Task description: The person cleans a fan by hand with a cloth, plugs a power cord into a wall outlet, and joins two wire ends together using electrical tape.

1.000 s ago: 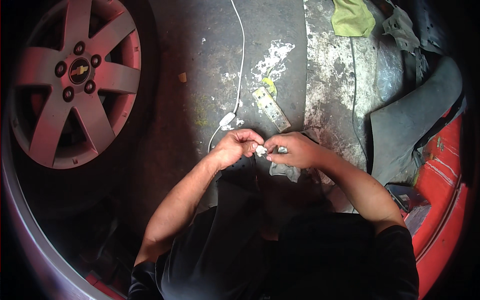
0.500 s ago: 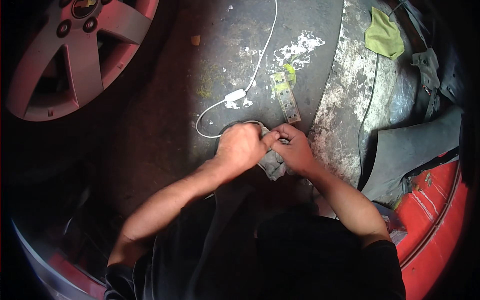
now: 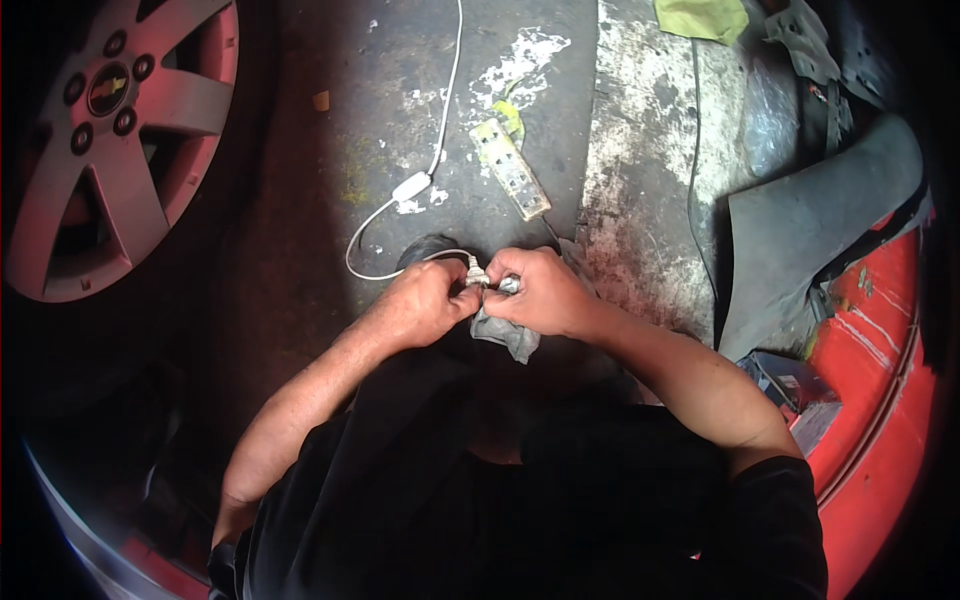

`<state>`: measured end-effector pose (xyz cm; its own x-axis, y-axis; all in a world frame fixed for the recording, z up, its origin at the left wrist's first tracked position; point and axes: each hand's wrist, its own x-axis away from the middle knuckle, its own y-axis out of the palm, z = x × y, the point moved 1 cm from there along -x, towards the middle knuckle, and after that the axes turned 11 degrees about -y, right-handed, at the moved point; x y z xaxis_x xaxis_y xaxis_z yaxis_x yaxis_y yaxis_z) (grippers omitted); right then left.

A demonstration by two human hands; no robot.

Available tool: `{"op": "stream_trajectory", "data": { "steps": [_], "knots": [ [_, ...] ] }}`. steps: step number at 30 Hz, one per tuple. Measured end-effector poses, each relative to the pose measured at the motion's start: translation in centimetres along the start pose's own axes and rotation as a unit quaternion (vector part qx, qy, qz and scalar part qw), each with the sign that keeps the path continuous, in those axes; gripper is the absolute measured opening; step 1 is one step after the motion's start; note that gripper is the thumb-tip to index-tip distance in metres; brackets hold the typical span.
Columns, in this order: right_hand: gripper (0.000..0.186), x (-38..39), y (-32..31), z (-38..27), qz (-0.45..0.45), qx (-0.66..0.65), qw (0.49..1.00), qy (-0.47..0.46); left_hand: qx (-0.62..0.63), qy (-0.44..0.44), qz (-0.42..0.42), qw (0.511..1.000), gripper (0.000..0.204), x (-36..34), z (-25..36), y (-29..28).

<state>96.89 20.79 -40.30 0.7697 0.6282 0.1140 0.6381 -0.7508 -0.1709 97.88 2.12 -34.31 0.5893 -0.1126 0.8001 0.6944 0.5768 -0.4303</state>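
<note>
My left hand (image 3: 422, 306) pinches a small white plug (image 3: 477, 270) at the end of a white cord (image 3: 352, 245). The cord runs from the top of the view through a white inline switch (image 3: 411, 187) and loops down to this hand. Close against the plug, my right hand (image 3: 545, 292) is closed with thumb and forefinger near its tip. A crumpled grey rag (image 3: 513, 338) hangs below from the right hand's grip, partly hidden by the fingers. Something pale and shiny shows in that palm; its kind is unclear.
Just beyond my hands a dirty power strip (image 3: 512, 172) lies on the stained floor. A car wheel (image 3: 150, 190) stands at the left. To the right are a dark grey trim panel (image 3: 800, 220), a red body panel (image 3: 880, 400) and a yellow-green cloth (image 3: 702, 16).
The view has shifted, so the floor things sit further left. My hands have drawn slightly apart, and the white plug now shows between them. Less of the rag is spread out.
</note>
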Motion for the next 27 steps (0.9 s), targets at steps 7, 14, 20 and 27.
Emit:
{"op": "stream_trajectory", "data": {
  "steps": [7, 14, 20, 27],
  "knots": [
    [0.025, 0.0, -1.6, -1.3, -0.02, 0.029, 0.997, 0.066, -0.003, 0.03, 0.012, 0.999, 0.028, -0.8, 0.4, 0.8],
    [0.024, 0.0, -1.7, -0.1, -0.01, 0.051, 0.996, 0.076, 0.003, 0.098, 0.054, 0.994, 0.026, -1.4, 0.5, 0.3],
    [0.017, -1.2, -2.5, 1.6, 0.019, -0.142, 0.988, 0.061, -0.129, 0.285, 0.362, 0.878, 0.027, -3.7, 1.5, -3.2],
    [0.029, -1.6, -4.9, 2.6, 0.084, -0.05, 0.995, 0.02, 0.105, 0.082, 0.1, 0.986, 0.014, -8.3, 2.2, -4.8]
  ]
}}
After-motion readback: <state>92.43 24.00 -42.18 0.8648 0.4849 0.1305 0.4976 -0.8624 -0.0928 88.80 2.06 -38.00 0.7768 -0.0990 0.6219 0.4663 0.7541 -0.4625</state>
